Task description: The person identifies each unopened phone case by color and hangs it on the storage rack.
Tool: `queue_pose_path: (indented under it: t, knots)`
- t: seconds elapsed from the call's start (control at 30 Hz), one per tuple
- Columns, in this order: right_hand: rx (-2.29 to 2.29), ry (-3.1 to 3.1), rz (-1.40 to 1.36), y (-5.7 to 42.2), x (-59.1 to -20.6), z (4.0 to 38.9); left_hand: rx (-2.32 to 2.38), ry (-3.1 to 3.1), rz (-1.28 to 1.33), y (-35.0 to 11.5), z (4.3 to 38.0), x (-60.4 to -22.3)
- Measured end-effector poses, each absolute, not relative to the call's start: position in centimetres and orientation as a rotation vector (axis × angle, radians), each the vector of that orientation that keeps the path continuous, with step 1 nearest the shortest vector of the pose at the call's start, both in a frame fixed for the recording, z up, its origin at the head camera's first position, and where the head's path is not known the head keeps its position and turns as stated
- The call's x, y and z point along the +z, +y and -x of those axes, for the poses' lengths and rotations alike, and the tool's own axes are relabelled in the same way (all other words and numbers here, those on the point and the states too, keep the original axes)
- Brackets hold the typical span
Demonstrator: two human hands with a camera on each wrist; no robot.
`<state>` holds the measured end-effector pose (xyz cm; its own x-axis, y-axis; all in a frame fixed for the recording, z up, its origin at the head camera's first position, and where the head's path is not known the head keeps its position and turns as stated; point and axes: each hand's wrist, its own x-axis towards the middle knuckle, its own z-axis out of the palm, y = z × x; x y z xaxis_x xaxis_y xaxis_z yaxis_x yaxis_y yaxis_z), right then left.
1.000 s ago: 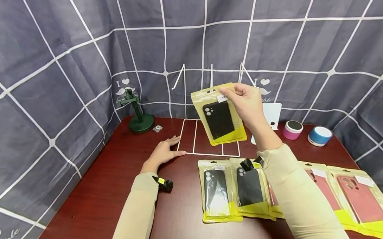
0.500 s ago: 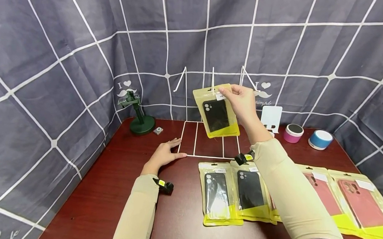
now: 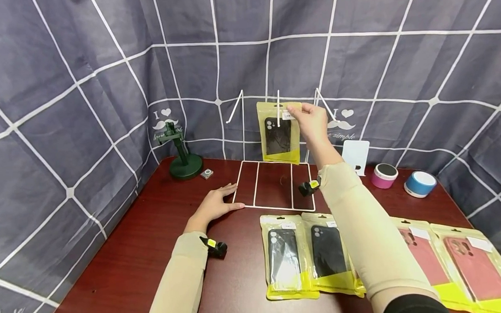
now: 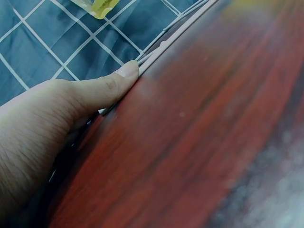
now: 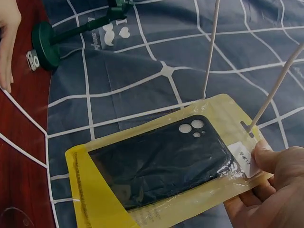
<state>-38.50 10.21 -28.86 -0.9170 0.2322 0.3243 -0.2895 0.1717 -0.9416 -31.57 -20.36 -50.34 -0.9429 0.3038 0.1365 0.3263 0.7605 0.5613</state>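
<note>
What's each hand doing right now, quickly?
Left hand: open, resting against the front-left corner of the white wire rack.
Right hand: closed, pinching the bagged black phone case near its top corner.

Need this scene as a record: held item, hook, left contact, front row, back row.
held: packet with black case, pinched at a top corner by right hand
hook: middle hook at the packet's slot
left contact: left hand on white wire rack, front left corner
front row: two black-case packets, at least two pink-case packets
back row: green stand, pink-and-white cylinder, blue-and-white cylinder
</note>
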Motion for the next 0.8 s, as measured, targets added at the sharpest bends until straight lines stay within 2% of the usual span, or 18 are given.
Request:
queue_pose_path:
  t: [0.5, 0.8]
  knots:
    - [1.804, -2.072, -0.058, 10.5, -29.0, 39.7, -0.942, -2.921, 0.523, -20.3, 31.4, -50.3]
    - [1.669, -2.153, -0.143, 11.3, -30.0, 38.7, -0.935, -2.921, 0.537, -20.3, 31.5, -50.1]
